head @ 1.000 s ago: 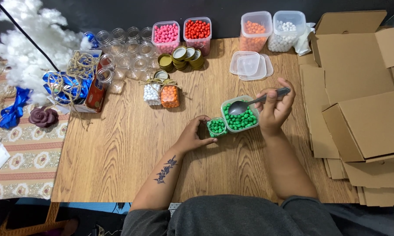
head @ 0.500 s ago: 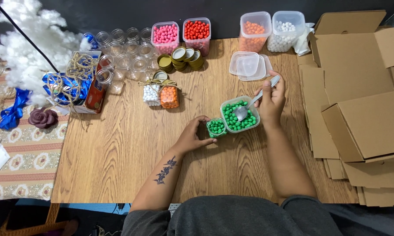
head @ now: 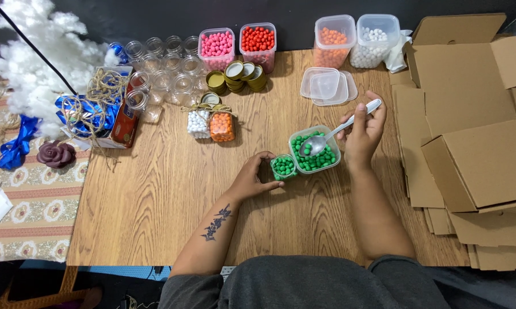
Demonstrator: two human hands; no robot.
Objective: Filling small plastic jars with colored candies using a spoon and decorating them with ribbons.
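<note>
My left hand [head: 252, 178] is wrapped around a small clear jar [head: 283, 167] filled with green round candies, standing on the wooden table [head: 155, 212]. Right beside the jar sits a clear plastic tub [head: 316, 153] of the same green candies. My right hand [head: 362, 133] grips a metal spoon [head: 333, 133] by the handle. The spoon's bowl carries a couple of green candies and hovers over the tub.
Tubs of pink [head: 217, 47], red [head: 257, 42], orange [head: 333, 40] and white [head: 373, 39] candies line the back edge. Empty jars [head: 166, 74], gold lids [head: 238, 76], two filled jars [head: 211, 123], clear tub lids [head: 326, 86]. Cardboard boxes [head: 469, 126] at right, white fluff [head: 35, 63] and ribbons at left.
The spoon dipped into the green candy tub and now lifts out with a couple of candies in its bowl. My left hand stayed on the small jar.
</note>
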